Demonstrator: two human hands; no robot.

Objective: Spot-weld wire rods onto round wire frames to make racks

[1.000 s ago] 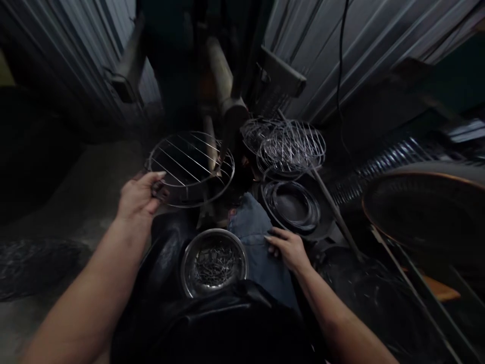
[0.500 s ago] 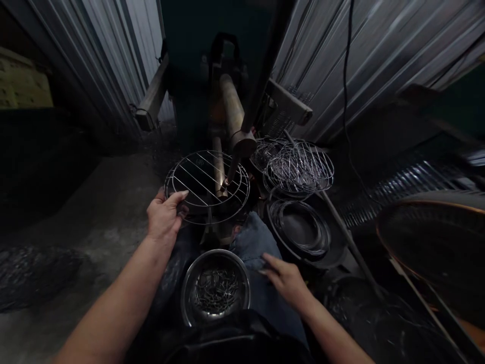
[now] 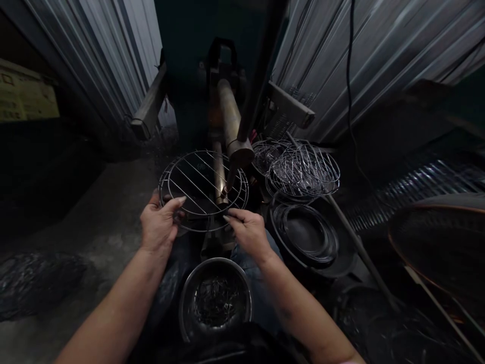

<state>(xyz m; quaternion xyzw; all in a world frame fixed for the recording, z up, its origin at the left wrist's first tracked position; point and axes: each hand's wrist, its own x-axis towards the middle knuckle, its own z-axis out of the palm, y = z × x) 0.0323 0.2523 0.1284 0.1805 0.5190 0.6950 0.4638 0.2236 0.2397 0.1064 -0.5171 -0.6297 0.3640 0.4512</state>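
A round wire rack [image 3: 200, 177], two rings joined by parallel bars and short wire pieces, is held roughly level in front of me. My left hand [image 3: 161, 220] grips its left front edge, thumb on top and fingers beneath. At the front right of the rim is my right hand [image 3: 250, 230], its thumb and fingers pinched together; anything small between the fingertips is too dark to make out. The lower copper-coloured electrode arm [image 3: 220, 179] of a welding machine shows through the rack, below the thick upper arm [image 3: 231, 119]. Under my hands sits a metal bowl [image 3: 248, 298] of short wire pieces [image 3: 215, 303].
To the right, several wire racks [image 3: 303, 169] lie piled above a coil of wire [image 3: 303, 232] in a dark basin [image 3: 350, 260]. A large round basin [image 3: 435, 247] stands at far right. Wooden beams [image 3: 142, 124] and corrugated metal sheets flank the machine.
My right hand has moved up and left from beside the bowl to the rack's front rim. My left hand still holds the rack, which has shifted slightly left and down.
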